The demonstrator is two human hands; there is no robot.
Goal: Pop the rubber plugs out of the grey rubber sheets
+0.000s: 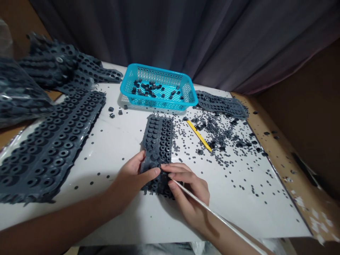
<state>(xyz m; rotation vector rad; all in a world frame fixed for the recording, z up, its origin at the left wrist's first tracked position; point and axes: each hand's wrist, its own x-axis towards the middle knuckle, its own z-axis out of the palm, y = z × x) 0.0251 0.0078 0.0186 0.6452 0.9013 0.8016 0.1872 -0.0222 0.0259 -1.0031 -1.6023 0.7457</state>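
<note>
L hand clamped on gry studded sheet, R hand pinching wht rod

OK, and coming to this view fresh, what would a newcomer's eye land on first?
Probably the bright turquoise basket toward the back of the white table, with small black pieces inside. Next might be the yellow stick among scattered dark discs on the right, then the left hand and right hand at the studded dark sheet, front and center.
</note>
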